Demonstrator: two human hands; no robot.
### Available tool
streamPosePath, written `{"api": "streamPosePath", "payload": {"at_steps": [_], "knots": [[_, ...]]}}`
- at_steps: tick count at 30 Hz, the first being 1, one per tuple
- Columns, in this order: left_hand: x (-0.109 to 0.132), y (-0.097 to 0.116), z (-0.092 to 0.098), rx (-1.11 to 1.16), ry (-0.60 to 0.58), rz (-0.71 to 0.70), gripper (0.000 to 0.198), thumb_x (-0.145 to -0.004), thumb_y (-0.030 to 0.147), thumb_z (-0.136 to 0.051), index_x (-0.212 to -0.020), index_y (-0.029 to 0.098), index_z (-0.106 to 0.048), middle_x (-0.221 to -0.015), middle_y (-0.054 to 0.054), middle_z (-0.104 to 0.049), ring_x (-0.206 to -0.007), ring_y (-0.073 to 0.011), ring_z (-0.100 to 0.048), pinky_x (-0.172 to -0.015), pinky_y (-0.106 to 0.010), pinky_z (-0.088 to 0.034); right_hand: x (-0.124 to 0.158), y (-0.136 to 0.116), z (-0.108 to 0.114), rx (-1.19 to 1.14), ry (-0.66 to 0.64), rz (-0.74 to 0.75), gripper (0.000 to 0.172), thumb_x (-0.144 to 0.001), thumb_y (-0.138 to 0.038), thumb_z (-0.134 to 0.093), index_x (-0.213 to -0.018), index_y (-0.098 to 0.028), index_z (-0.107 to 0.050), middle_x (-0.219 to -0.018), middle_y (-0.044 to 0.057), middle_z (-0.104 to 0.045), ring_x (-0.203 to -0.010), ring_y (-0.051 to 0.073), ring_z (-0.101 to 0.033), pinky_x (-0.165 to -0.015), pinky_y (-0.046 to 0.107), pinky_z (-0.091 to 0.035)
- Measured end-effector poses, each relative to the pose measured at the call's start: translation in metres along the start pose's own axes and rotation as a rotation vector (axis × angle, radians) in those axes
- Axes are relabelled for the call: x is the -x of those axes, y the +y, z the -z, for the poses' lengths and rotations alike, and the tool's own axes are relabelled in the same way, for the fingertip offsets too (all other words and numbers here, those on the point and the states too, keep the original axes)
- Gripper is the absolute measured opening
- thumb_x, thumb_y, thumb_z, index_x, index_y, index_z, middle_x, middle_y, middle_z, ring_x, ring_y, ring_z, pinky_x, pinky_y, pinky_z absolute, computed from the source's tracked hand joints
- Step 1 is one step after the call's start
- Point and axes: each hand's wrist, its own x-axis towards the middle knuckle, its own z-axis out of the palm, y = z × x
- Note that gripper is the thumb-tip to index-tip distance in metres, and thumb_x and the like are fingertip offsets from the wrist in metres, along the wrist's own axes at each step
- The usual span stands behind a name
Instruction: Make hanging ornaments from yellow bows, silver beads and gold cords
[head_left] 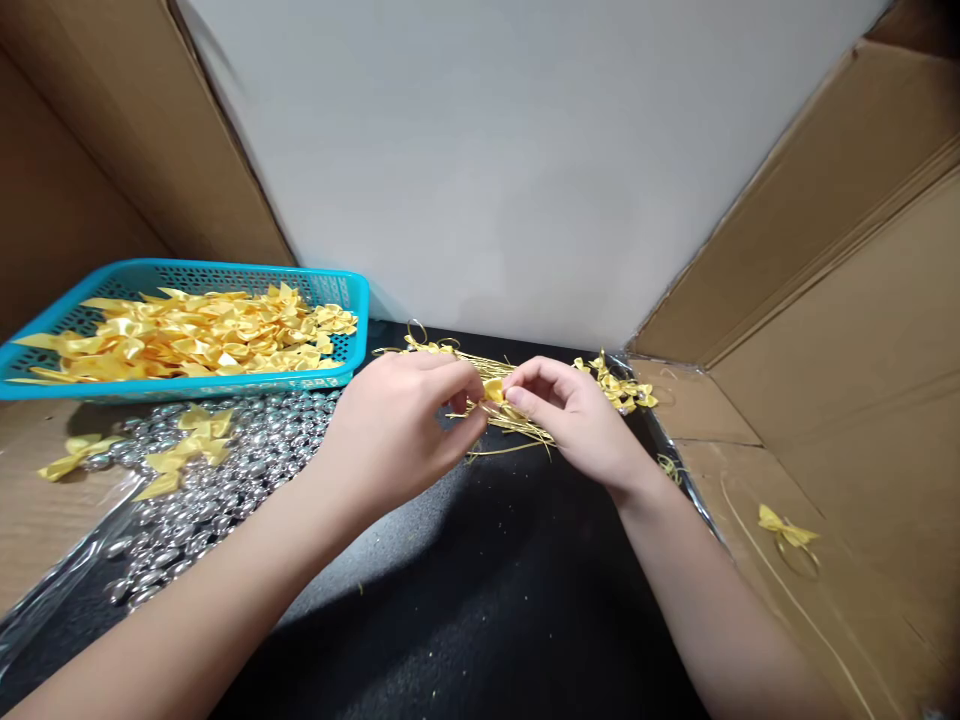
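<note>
Between my two hands is a small yellow ribbon bow [493,391], pinched from both sides above the black work surface [480,580]. My left hand [409,420] grips its left side with thumb and fingertips. On the other side, the thumb and forefinger of my right hand [566,410] are closed on the bow. Just behind and below the fingers lies a bundle of thin gold cords [480,365], partly hidden by my hands. Several yellow bows [622,388] are heaped beyond my right hand.
A blue plastic basket [362,320] full of yellow ribbon bows [202,330] stands at the back left. Silver oval beads [255,460] spread in front of it, with loose bows [191,445] on top. One bow with a loop [787,527] lies on cardboard at right. Cardboard walls [825,210] flank the surface.
</note>
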Motion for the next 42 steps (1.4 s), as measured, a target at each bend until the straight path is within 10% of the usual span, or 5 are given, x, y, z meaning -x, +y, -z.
{"api": "streamPosePath", "payload": {"at_steps": [7,25,42], "knots": [[0.000,-0.001,0.003,-0.260,0.102,-0.206,0.019,-0.088,0.025,-0.054,-0.073,0.018,-0.064,-0.067,-0.002,-0.065,-0.063,-0.0177,-0.055,-0.061,-0.031,-0.035,0.000,-0.001,-0.003,0.004,-0.011,-0.007,0.007,-0.086,-0.023,-0.062,-0.081,-0.017,-0.060,-0.080,-0.001,-0.061,-0.074,0.011,-0.056,-0.071,0.025,-0.047],[-0.001,-0.002,0.010,0.002,-0.015,-0.172,0.013,-0.082,0.015,-0.058,-0.074,0.018,-0.068,-0.069,-0.001,-0.068,-0.064,-0.0159,-0.061,-0.062,-0.027,-0.043,0.002,-0.005,-0.006,0.033,-0.016,-0.008,0.006,-0.086,-0.020,-0.060,-0.081,-0.016,-0.061,-0.077,-0.001,-0.058,-0.069,0.010,-0.052,-0.066,0.025,-0.044],[0.001,0.004,0.009,-0.032,-0.075,0.099,0.007,-0.076,0.024,-0.066,-0.071,0.020,-0.069,-0.064,-0.001,-0.069,-0.060,-0.0167,-0.061,-0.055,-0.027,-0.042,0.005,-0.009,-0.010,0.073,0.002,0.008,0.007,-0.085,-0.022,-0.061,-0.081,-0.017,-0.062,-0.078,-0.001,-0.061,-0.071,0.011,-0.055,-0.067,0.026,-0.045]]}}
